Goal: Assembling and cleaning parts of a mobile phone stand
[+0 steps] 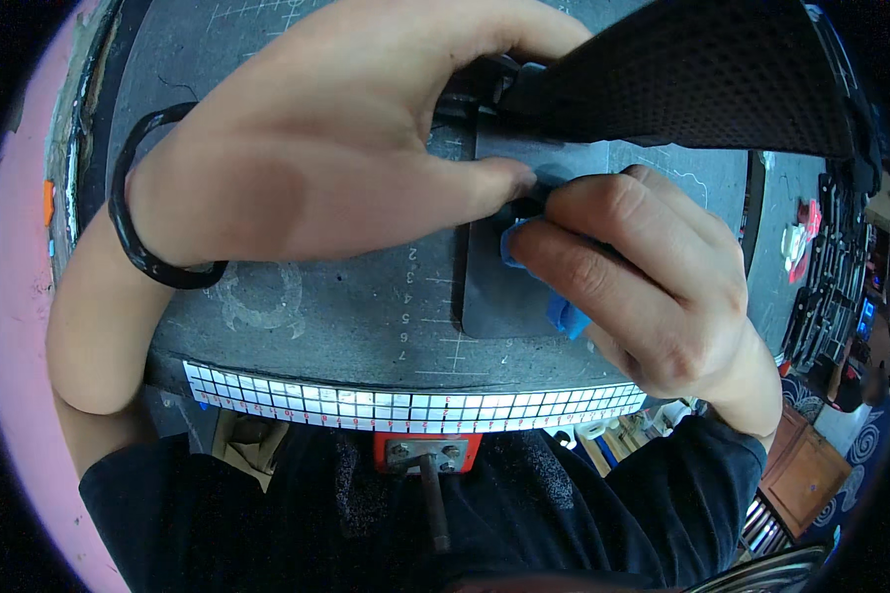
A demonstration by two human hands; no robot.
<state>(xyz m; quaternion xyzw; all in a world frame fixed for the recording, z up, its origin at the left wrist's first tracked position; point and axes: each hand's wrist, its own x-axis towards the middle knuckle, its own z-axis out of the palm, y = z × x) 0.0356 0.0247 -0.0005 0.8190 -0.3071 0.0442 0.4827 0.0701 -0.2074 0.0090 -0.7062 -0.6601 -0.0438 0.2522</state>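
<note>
My left hand (326, 158) reaches in from the left, a black bracelet (129, 217) at its wrist. It curls around the inner end of a black piece with a dimpled, mesh-like surface (702, 84), which stands up at the upper right. Its fingertips are hidden behind that piece; the thumb points toward my right fingers. My right hand (653, 267) is closed on a crumpled blue cloth (567, 314), pressing it near a small dark part by the left thumb. Beneath both hands lies a flat dark plate with rounded corners (499, 306).
The grey work surface (336, 316) bears white line markings. A white gridded ruler strip (405, 410) runs along its near edge, above a red metal fitting with a rod (430, 453). Dark tools (821, 296) crowd the right side, near a brown wooden box (806, 469). A pink wall (20, 296) borders the left.
</note>
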